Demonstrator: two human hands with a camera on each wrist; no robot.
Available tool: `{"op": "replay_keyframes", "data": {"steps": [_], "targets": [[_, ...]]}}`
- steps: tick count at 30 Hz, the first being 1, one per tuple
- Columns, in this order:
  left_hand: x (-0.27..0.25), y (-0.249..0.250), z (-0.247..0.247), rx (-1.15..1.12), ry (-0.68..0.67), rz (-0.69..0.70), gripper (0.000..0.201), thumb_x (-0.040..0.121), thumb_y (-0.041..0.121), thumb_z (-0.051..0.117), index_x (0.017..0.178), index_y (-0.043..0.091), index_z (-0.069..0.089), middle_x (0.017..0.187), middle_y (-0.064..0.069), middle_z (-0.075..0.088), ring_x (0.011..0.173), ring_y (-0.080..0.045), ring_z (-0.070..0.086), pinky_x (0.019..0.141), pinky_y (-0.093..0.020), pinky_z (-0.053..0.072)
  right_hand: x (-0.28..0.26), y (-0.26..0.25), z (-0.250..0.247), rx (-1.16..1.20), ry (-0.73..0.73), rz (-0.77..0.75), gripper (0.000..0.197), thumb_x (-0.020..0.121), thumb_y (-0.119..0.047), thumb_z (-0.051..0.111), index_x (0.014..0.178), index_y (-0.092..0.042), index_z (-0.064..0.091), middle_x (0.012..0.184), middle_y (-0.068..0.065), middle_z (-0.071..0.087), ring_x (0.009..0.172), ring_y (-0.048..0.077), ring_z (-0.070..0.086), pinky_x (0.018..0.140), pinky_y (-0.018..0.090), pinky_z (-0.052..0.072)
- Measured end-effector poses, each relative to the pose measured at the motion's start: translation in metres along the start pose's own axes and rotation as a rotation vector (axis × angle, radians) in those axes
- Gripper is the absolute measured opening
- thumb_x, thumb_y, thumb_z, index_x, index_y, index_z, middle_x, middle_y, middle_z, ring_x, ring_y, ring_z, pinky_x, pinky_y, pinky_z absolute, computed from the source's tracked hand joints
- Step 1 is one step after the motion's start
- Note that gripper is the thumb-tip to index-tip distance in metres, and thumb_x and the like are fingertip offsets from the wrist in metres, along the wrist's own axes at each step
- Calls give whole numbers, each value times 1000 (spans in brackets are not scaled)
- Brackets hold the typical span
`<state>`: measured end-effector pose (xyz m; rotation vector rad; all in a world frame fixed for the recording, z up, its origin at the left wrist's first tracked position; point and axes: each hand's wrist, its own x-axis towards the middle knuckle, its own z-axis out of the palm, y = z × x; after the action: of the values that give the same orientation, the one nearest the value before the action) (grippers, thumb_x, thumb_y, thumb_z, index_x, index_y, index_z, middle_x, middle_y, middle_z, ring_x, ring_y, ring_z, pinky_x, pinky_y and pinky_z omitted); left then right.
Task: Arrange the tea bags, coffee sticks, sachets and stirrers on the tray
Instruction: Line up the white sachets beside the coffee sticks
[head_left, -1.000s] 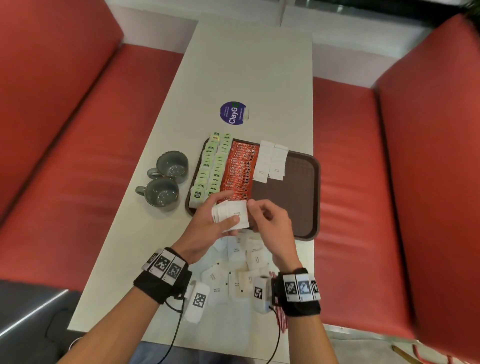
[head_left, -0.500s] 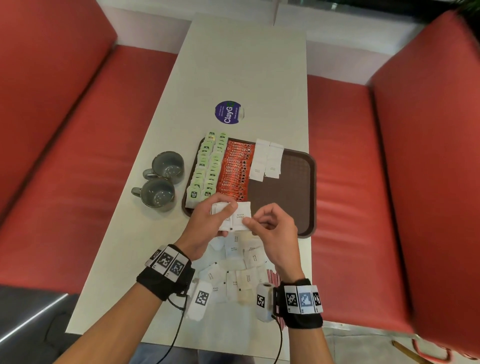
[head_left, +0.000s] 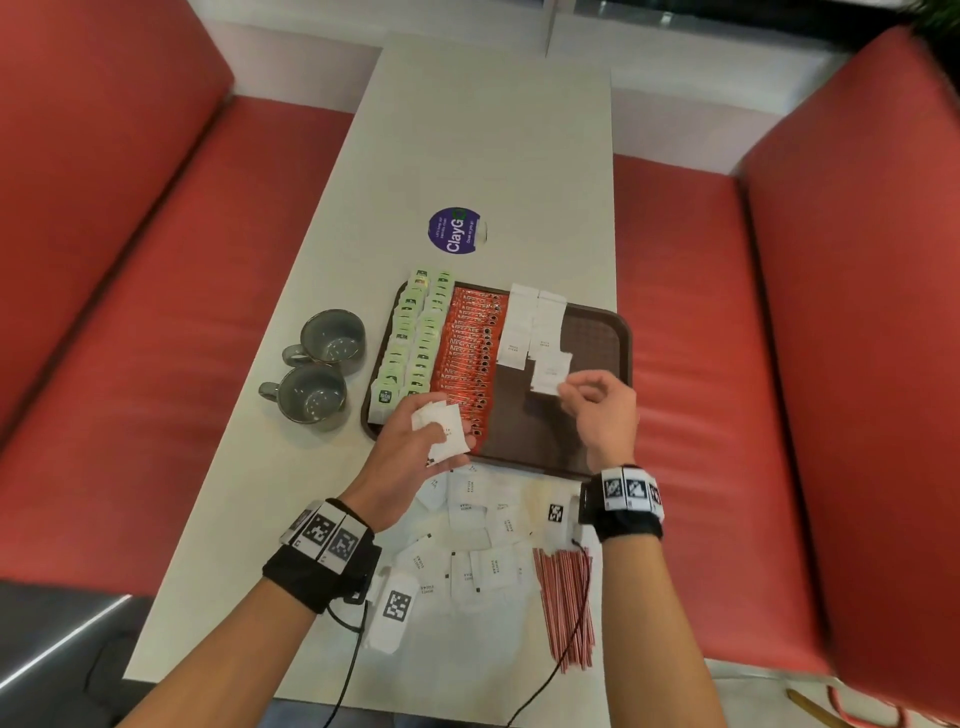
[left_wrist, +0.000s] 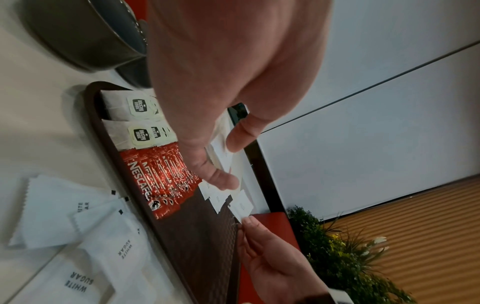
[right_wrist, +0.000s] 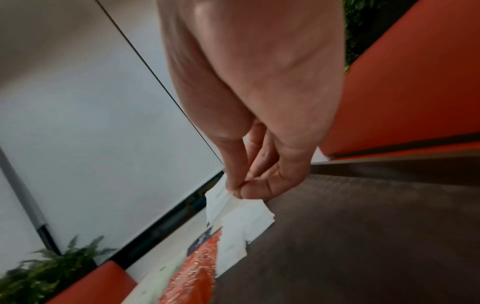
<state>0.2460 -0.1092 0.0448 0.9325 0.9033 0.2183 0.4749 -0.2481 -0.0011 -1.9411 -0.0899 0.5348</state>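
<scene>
A brown tray (head_left: 597, 332) holds green tea bags (head_left: 410, 338) in two rows at its left, red coffee sticks (head_left: 470, 348) beside them, and white sugar sachets (head_left: 524, 325) in two short rows. My right hand (head_left: 563, 392) pinches one white sachet (head_left: 549, 373) by its corner at the near end of the right sachet row (right_wrist: 244, 218). My left hand (head_left: 441, 434) grips a small stack of sachets (head_left: 445, 431) over the tray's near left corner. Loose sachets (head_left: 483, 540) and red stirrers (head_left: 563, 603) lie on the table near me.
Two grey mugs (head_left: 319, 369) stand left of the tray. A round purple sticker (head_left: 453, 230) lies beyond the tray on the white table (head_left: 483, 130). Red bench seats (head_left: 701, 364) run along both sides. The tray's right half is bare brown surface (right_wrist: 363, 236).
My right hand has taken one sachet off the stack and carried it right and forward onto the tray's sachet row. The left hand stays near the tray's front edge with the stack.
</scene>
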Motion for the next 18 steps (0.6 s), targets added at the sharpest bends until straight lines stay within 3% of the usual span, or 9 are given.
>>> {"op": "replay_keyframes", "data": {"steps": [4, 9, 11, 15, 18], "targets": [[-4, -3, -1, 39, 0, 12, 46, 105, -10, 49, 142, 18, 54, 124, -15, 72, 108, -31, 78, 93, -48, 64, 49, 4, 14, -127, 45, 3, 18, 86, -7, 87, 90, -22, 78, 82, 0, 80, 75, 17, 78, 89, 47, 67], [-5, -2, -2, 53, -7, 12, 46, 105, -11, 49, 141, 19, 55, 118, -14, 76, 107, -30, 79, 91, -45, 66, 89, 20, 30, -266, 15, -2, 19, 82, -13, 91, 84, -26, 77, 76, -3, 79, 88, 23, 79, 91, 47, 65], [-4, -2, -3, 61, -7, 10, 47, 105, -11, 49, 141, 19, 54, 124, -16, 74, 108, -29, 78, 91, -45, 66, 93, 21, 35, -321, 14, -25, 18, 82, -14, 91, 82, -26, 77, 75, -4, 78, 90, 25, 77, 94, 46, 64], [-2, -1, -4, 69, -13, 13, 50, 104, -12, 53, 140, 22, 57, 137, -17, 64, 118, -32, 73, 89, -44, 66, 90, 13, 39, -396, 24, -55, 8, 88, -9, 85, 90, -15, 79, 78, 0, 73, 92, 22, 72, 94, 34, 58], [-3, 0, -3, 66, -22, 21, 50, 104, -12, 55, 140, 22, 57, 141, -15, 60, 119, -32, 72, 88, -44, 66, 90, 11, 44, -437, 47, -42, 9, 90, -9, 82, 89, -17, 77, 86, 5, 73, 100, 26, 69, 89, 28, 51]]}}
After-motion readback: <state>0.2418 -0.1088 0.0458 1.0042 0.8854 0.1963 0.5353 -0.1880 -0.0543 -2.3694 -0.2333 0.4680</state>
